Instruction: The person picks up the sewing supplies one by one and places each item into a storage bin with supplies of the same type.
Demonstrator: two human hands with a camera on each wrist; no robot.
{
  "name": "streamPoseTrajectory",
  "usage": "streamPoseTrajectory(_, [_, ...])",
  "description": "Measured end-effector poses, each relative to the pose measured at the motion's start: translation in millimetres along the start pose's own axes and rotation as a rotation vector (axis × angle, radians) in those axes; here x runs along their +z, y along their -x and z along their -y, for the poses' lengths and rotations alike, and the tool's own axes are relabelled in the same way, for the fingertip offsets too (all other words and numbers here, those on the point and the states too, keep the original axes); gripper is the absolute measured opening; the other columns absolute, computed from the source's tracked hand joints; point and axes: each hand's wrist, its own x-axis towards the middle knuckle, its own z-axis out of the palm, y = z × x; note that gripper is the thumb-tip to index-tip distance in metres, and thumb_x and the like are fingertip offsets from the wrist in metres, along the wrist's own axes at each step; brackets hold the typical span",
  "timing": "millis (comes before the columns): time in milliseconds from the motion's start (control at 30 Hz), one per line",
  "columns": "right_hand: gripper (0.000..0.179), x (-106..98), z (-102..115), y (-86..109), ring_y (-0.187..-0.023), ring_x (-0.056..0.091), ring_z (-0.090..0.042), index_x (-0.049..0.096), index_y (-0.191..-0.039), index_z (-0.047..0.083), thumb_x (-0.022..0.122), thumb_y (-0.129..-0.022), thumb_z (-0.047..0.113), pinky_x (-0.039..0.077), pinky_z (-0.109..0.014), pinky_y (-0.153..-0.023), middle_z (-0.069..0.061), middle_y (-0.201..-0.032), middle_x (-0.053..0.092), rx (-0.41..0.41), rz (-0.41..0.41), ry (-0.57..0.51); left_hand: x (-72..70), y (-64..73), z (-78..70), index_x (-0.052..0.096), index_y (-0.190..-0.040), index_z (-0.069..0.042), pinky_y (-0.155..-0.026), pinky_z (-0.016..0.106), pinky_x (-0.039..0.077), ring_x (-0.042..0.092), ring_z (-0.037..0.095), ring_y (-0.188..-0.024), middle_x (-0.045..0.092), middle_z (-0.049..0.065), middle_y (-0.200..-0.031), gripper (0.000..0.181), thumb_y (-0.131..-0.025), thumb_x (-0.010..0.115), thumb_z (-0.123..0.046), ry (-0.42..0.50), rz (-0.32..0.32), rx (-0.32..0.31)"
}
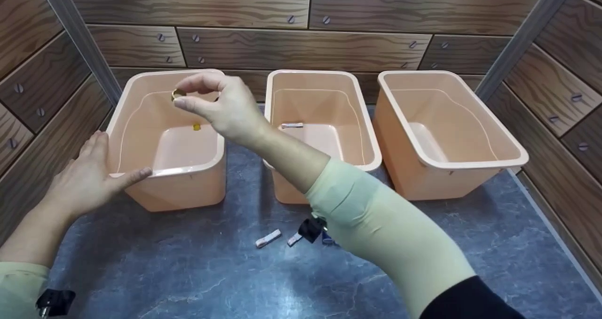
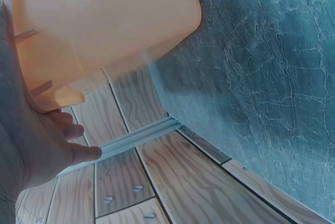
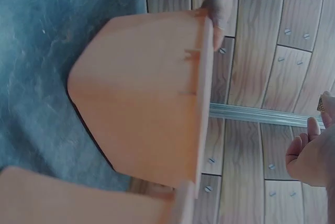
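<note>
My right hand is over the left peach-coloured bin. Between thumb and forefinger it pinches a small shiny gold piece, which looks curved; the right wrist view shows its dotted face at the fingertips. My left hand rests against the left bin's outer side and near corner, thumb along the front rim and fingers straight. A small yellow piece lies inside that bin. The left wrist view has the left hand beside the bin wall.
The middle bin contains a small whitish stick. A third bin stands at right. Two more whitish sticks and a dark blue piece lie on the blue marbled table, partly behind my right sleeve. Wood-patterned walls surround the table.
</note>
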Motion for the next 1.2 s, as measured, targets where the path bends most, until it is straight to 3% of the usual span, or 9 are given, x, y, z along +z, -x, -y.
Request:
streamPoseTrajectory(167, [0.020,13,-13,-2.7,-0.101,0.068,-0.006,0.080,-0.111,0.006,0.084,-0.094,0.015,0.055,-0.021,-0.084,0.004,-0.105,0.078,-0.002,-0.019,0.010,0.2,1.4,0.1,-0.004,-0.164,0.011,-0.101,0.091,0.020,0.016,0.076,-0.141,-0.001,0.041,-0.167,0.130,-0.093,0.063,-0.075,0.010,0.000,-0.001])
streamPoseTrajectory(400, [0.020,25,-26,-6.7,-0.087,0.073,-0.006,0.080,-0.111,0.004,0.084,-0.093,0.012,0.059,-0.024,-0.071,0.004,-0.099,0.080,0.019,-0.037,-0.060,0.5,2.0,0.4,-0.003,-0.164,0.010,-0.102,0.090,0.019,0.014,0.072,-0.145,-0.001,0.041,-0.168,0.128,-0.094,0.064,-0.074,0.020,-0.008,0.002])
streamPoseTrajectory(800, [0.018,40,-45,-12.6,-0.086,0.073,-0.006,0.079,-0.109,-0.002,0.083,-0.093,0.005,0.059,-0.021,-0.080,-0.002,-0.098,0.080,0.043,-0.046,-0.102,1.3,0.3,2.1,-0.002,-0.164,0.011,-0.100,0.090,0.023,0.018,0.073,-0.143,0.001,0.041,-0.168,0.128,-0.094,0.064,-0.073,0.017,-0.014,0.010])
streamPoseTrajectory(933, [0.018,44,-49,-14.7,-0.090,0.074,-0.010,0.080,-0.110,0.001,0.083,-0.093,0.007,0.058,-0.020,-0.081,0.001,-0.097,0.080,0.062,-0.045,-0.085,1.4,-0.4,3.1,-0.002,-0.165,0.011,-0.100,0.090,0.024,0.020,0.075,-0.141,0.002,0.041,-0.168,0.128,-0.094,0.064,-0.074,0.016,-0.019,0.011])
streamPoseTrajectory(1200, [0.017,51,-64,-16.5,-0.089,0.072,-0.005,0.081,-0.110,0.004,0.083,-0.094,0.010,0.057,-0.018,-0.082,0.003,-0.098,0.080,0.094,-0.049,-0.054,1.8,0.0,2.6,-0.001,-0.164,0.011,-0.100,0.090,0.024,0.020,0.075,-0.141,0.002,0.041,-0.168,0.128,-0.093,0.064,-0.074,0.013,-0.022,0.007])
